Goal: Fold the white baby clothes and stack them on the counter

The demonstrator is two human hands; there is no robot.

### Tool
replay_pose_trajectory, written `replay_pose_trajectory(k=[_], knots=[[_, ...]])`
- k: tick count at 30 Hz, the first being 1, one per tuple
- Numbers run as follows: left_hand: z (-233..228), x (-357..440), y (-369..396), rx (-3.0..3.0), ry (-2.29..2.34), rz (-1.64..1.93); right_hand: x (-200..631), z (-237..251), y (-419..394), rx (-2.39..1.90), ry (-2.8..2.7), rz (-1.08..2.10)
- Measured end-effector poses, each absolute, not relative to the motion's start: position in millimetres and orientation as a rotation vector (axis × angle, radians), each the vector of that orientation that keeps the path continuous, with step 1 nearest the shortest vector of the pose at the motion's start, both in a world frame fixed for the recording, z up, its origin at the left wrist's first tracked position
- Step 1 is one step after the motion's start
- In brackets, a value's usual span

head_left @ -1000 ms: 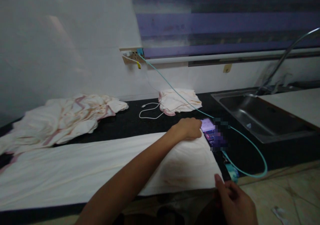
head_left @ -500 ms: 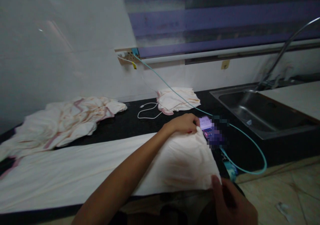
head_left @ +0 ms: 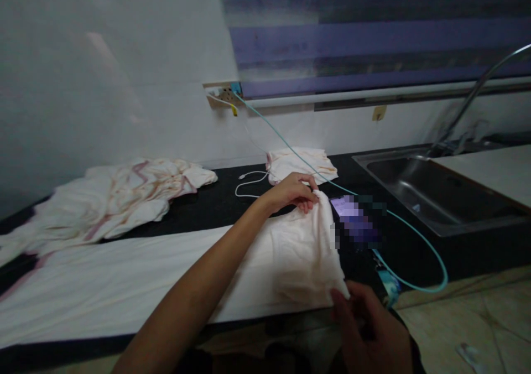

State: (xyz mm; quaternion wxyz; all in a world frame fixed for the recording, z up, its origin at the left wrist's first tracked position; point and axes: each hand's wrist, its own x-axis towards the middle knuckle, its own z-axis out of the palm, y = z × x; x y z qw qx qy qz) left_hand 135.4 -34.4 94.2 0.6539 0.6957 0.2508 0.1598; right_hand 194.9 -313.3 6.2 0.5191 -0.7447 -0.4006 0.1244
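A long strip of white cloth (head_left: 124,280) with a pink edge at its far left lies along the black counter. My left hand (head_left: 292,191) pinches the far corner of its right end, lifting that edge a little. At the near corner, my right hand (head_left: 369,321) holds the same end between thumb and fingers. Between the two hands the cloth's right edge stands up in loose wrinkles. Just right of this edge lies a phone (head_left: 352,216) with a lit screen, partly blurred out.
A crumpled pile of white cloth with pink trim (head_left: 120,197) lies at the back left. A folded white cloth (head_left: 301,164) rests by the wall beside a white cable (head_left: 249,181). A teal cable (head_left: 418,241) loops past the phone. At right is a steel sink (head_left: 415,188) with a board over it.
Both hands have moved left with the cloth's right end, the left hand also slightly up and away. More of the phone's left side and the counter beside it now shows.
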Motion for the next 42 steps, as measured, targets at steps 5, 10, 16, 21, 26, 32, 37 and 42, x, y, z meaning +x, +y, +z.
replay_pose_trajectory(k=[5, 10, 16, 21, 26, 32, 37, 42], knots=[[100, 109, -27, 1.48, 0.496, 0.432, 182, 22, -308, -1.735, -1.115, 0.194], [109, 81, -22, 1.405, 0.458, 0.522, 169, 42, -296, -1.509, -1.315, 0.004], [112, 36, -14, 1.341, 0.453, 0.659, 140, 64, -280, -1.338, -1.429, -0.112], [106, -6, -13, 1.274, 0.485, 0.76, 102, 68, -262, -1.196, -1.529, -0.088], [87, -55, -6, 1.185, 0.588, 0.79, 56, 58, -244, -1.17, -1.618, 0.069], [49, -105, -1, 1.116, 0.83, 0.798, 13, 31, -215, -1.372, -1.967, 0.262], [32, -129, -14, 1.106, 0.974, 0.878, 9, 19, -203, -1.441, -2.302, 0.401], [28, -133, -12, 1.114, 1.182, 1.052, 27, 38, -209, -1.223, -2.245, 0.369]])
